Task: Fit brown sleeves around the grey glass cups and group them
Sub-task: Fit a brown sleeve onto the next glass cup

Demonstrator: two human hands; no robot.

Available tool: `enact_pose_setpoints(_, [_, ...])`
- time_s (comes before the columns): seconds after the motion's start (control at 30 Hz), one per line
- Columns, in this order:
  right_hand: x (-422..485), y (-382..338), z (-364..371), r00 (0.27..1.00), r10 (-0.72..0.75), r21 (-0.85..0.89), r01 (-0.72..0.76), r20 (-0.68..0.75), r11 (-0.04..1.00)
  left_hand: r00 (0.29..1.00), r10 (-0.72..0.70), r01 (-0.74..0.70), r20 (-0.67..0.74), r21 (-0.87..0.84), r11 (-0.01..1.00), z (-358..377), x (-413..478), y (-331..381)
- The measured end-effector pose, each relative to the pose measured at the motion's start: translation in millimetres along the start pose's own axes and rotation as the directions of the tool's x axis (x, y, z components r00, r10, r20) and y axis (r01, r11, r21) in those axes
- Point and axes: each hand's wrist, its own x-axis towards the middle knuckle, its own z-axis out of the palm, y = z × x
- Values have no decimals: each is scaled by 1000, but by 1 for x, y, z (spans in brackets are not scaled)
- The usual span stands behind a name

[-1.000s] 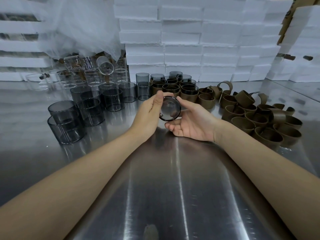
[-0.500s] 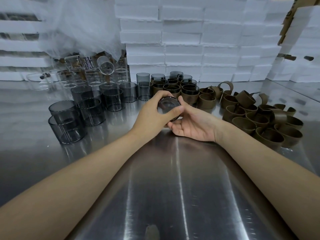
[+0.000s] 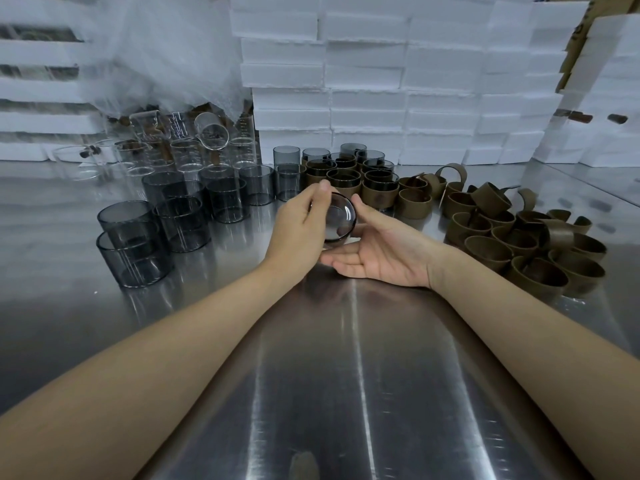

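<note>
Cup (image 3: 337, 220): grey glass, up off the table (image 3: 346, 375), in the middle, between both hands.
Cup's tilt: on its side, long way pointing off to the back, one round end facing the camera; looks like the bottom, but hard to be sure.
Sleeve on it: none to see yet.
Left hand (image 3: 298, 230): fingers and thumb curled round the cup's left side, holding it tight.
Right hand (image 3: 381, 251): palm up, fingers straight, holding nothing; just under and beside the cup, thumb touching its right edge.
Sleeves (image 3: 519, 244): brown rings in a heap on the table, off to the right of the cup, apart from it.
Nearer hand: right hand, close to the heap; left hand on the far side and busy.
Next step, a guess: right hand to fetch one sleeve and slip it over an end of the cup.
Bare cups (image 3: 145, 237): grey, standing in a bunch to the left.
Done cups (image 3: 349, 178): brown sleeves on, grouped just behind the hands.
Clear glasses (image 3: 180, 147): at the back left, one tipped over.
Boxes (image 3: 381, 81): white, stacked along the back.
Writing: thin marks on the clear glasses, too small to read; no names or labels to make out.
</note>
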Motion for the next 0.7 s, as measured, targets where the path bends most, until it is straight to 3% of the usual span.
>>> enact_pose_setpoints(0.1, [-3, 0, 3, 1000, -9, -55, 9, 2, 998, 998, -57, 55, -25, -43, 998, -2, 1, -2])
enact_pose_setpoints(0.23, [-6, 1, 7, 999, -44, -48, 43, -29, 998, 998, -45, 50, 54, -89, 995, -4, 0, 0])
enact_pose_setpoints(0.5, [-4, 3, 6, 996, -70, -53, 67, -61, 996, 999, 1, -2, 37, 35, 999, -3, 1, 3])
enact_pose_setpoints(0.7, [-4, 2, 7, 997, -59, -96, 54, -54, 994, 999, -2, 1, 36, 37, 999, -2, 0, -2])
